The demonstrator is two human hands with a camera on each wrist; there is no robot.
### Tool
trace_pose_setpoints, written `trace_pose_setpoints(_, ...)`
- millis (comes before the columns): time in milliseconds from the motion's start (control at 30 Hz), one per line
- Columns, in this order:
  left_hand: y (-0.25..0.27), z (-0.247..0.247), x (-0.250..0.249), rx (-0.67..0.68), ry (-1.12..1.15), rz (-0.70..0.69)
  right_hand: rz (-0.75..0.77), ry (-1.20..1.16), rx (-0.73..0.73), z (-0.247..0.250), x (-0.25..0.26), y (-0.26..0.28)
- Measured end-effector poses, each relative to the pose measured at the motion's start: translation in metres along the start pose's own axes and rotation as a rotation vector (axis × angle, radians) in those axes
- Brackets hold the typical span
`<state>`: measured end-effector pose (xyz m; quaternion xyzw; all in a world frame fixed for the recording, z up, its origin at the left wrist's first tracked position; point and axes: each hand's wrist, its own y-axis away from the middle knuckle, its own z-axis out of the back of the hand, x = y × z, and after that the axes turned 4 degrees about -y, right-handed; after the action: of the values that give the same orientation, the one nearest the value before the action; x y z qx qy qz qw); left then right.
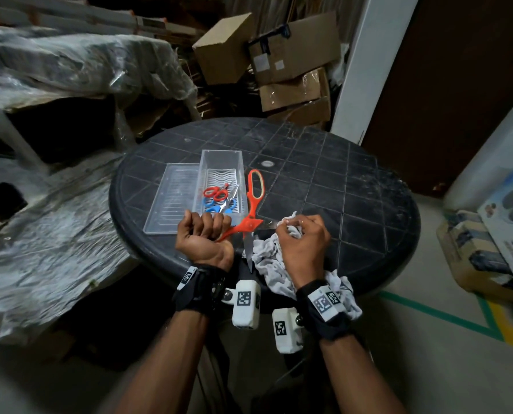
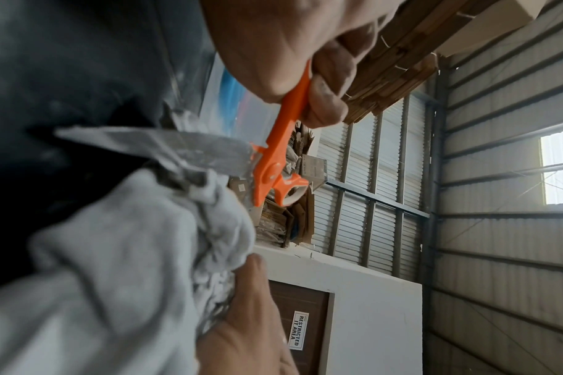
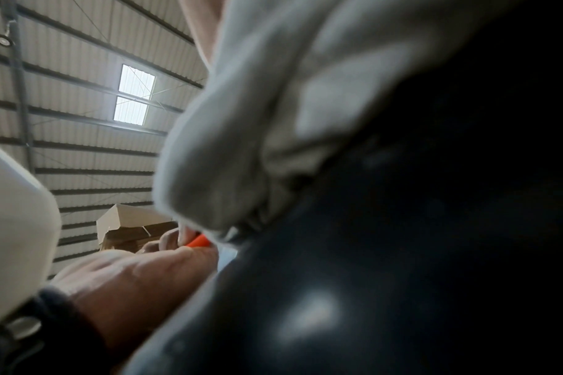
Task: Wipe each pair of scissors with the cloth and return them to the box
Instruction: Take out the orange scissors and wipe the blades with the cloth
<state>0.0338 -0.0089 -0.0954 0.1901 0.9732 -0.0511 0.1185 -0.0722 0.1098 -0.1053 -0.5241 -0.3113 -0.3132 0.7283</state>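
Left hand (image 1: 203, 234): you grip one handle of the orange scissors (image 1: 250, 224), spread open over the table (image 1: 353, 186) | Right hand (image 1: 301, 239): bunches the grey cloth (image 1: 268, 264) on one blade | Risk: the free blade points toward you; a slip could cut | Box (image 1: 222, 162): holds two smaller pairs.

Head view looks down at the table (image 1: 353, 186); both wrist views face upward, close, sharing the cloth (image 2: 119, 253).

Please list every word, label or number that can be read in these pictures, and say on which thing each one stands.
"RESTRICTED IT AREA": white sign on the brown door, left wrist view.
Wrist tags: only black and white square codes, no words.
Labels on the cardboard boxes: too small to read.
Printed carton on the floor at the right: text too blurred to read.
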Motion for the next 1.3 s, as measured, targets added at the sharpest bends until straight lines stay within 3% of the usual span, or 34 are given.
trace_pose_setpoints(133,-0.0003,0.0053,-0.0009,-0.015,0.034,-0.009,-0.02,-0.04,-0.062,0.0045,0.0029,0.0018)
trace_pose_setpoints(333,-0.0007,0.0078,-0.0015,-0.045,0.052,0.016,0.088,-0.061,0.031,0.0019,0.0052,0.005)
trace_pose_setpoints(500,0.0008,0.0057,-0.0039,-0.063,0.073,0.021,0.043,-0.025,-0.059,0.0035,0.0022,0.0055)
trace_pose_setpoints(733,-0.0001,0.0071,-0.0013,-0.084,0.081,0.01,0.141,-0.013,0.047,0.0025,0.0027,0.0074)
trace_pose_setpoints(1067,-0.001,0.0084,-0.0023,-0.03,0.104,0.017,-0.05,-0.076,-0.24,0.0098,0.0013,0.0076)
trace_pose_setpoints(1300,0.0001,0.0072,-0.0025,-0.042,0.076,0.024,0.097,-0.037,-0.035,0.004,0.0004,0.0088)
